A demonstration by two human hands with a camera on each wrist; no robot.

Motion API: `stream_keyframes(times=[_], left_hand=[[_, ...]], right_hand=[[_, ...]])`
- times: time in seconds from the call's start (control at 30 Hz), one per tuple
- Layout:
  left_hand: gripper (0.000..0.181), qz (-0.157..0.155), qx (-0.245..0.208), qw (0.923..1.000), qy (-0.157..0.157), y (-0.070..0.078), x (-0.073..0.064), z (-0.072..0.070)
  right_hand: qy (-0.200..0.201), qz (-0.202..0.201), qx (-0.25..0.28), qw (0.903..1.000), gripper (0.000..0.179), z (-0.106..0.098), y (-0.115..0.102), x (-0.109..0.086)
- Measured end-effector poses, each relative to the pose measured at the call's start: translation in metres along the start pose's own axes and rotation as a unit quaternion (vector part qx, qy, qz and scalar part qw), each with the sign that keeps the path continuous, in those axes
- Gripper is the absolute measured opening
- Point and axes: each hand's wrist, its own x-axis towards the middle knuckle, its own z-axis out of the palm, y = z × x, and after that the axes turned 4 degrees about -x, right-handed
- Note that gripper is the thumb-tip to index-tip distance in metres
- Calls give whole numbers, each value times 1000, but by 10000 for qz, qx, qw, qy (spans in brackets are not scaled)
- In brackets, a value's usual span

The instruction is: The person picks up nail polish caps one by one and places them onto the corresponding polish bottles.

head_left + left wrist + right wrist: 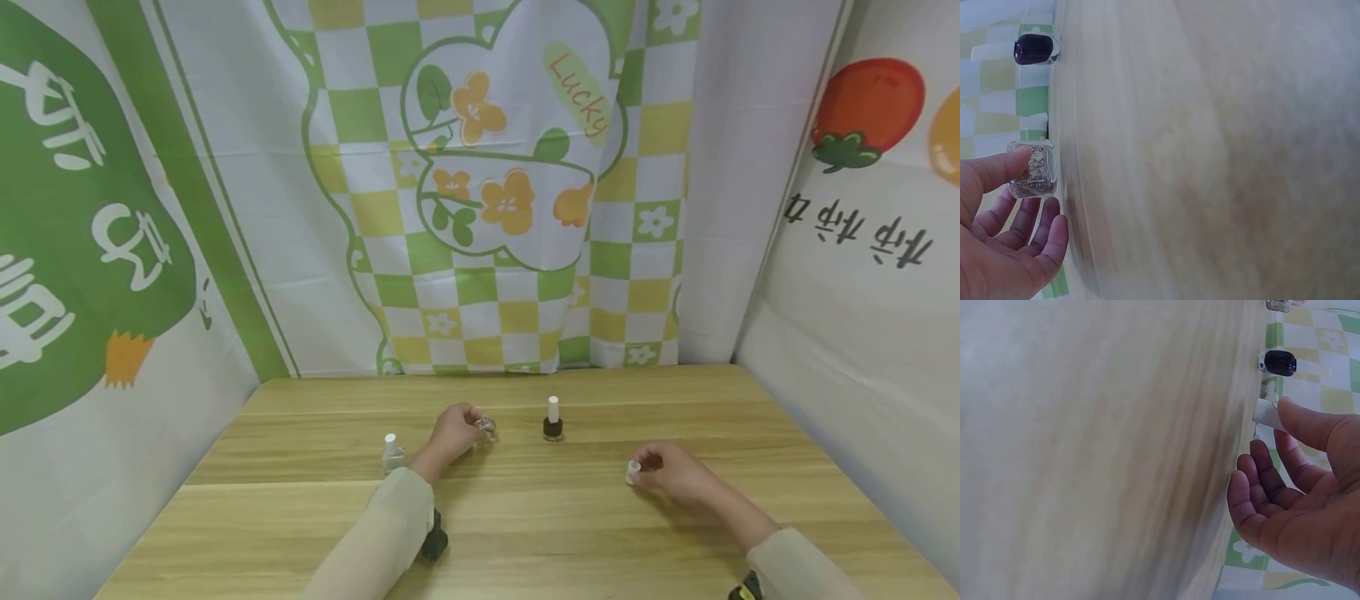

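Observation:
My left hand (456,431) holds a small clear bottle of silver glitter nail polish (486,427) on the far part of the table. In the left wrist view the thumb presses that glitter bottle's side, and its neck is hard to make out. My right hand (678,472) pinches a short white cap (633,472) between thumb and finger, low at the tabletop. The right wrist view shows this white cap (1265,414) partly covered by the thumb. Between the hands stands a dark nail polish bottle (552,428) with a tall white cap, upright and touched by neither hand.
A clear nail polish bottle (393,458) with a white cap stands left of my left forearm, partly hidden by the sleeve. The wooden table (525,533) ends at a checkered green and yellow curtain (480,308). Printed cloths hang on both sides.

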Motion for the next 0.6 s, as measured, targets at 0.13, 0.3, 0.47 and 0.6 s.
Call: stream_keyframes(times=[0.13, 0.3, 0.47, 0.6], left_hand=[[22, 39, 19, 10000, -11, 3, -1, 1], [21, 52, -61, 9999, -76, 10, -3, 1], [22, 109, -108, 9998, -90, 16, -5, 2], [24, 140, -203, 9996, -140, 20, -8, 0]], right_hand=[[-46, 57, 212, 9997, 23, -4, -3, -2], [-172, -3, 500, 9986, 24, -9, -8, -4], [-313, -219, 687, 9969, 23, -15, -11, -5], [-295, -399, 759, 9959, 21, -16, -15, -4]])
